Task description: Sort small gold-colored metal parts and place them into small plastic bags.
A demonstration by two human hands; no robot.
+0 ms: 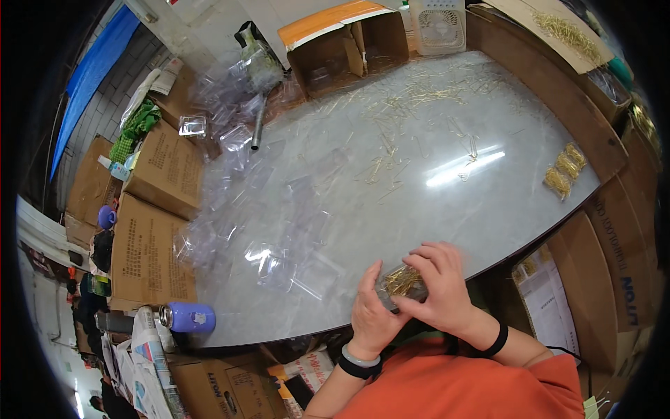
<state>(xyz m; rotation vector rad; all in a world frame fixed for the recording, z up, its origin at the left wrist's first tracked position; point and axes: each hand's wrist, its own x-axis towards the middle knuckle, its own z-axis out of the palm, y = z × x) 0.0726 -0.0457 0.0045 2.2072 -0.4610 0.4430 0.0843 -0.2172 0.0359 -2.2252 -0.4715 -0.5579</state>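
At the near edge of the table, my left hand (372, 309) and my right hand (444, 288) curve around a small clear plastic box (384, 293). A bunch of thin gold wire hooks (403, 281) lies in it. Fingers of both hands press on its sides, and the right fingers are slightly blurred. Part of the box is hidden behind my hands. Left of them, several empty clear plastic boxes (307, 269) lie in a loose spread. Loose gold wire hooks (433, 91) are scattered over the far part of the table.
Three filled packs (565, 171) of gold hooks sit at the table's right edge. A purple bottle (190, 317) stands at the near left corner. Cardboard cartons (153, 255) line the left side. An open orange-topped carton (345, 59) and a white fan (440, 28) stand at the back.
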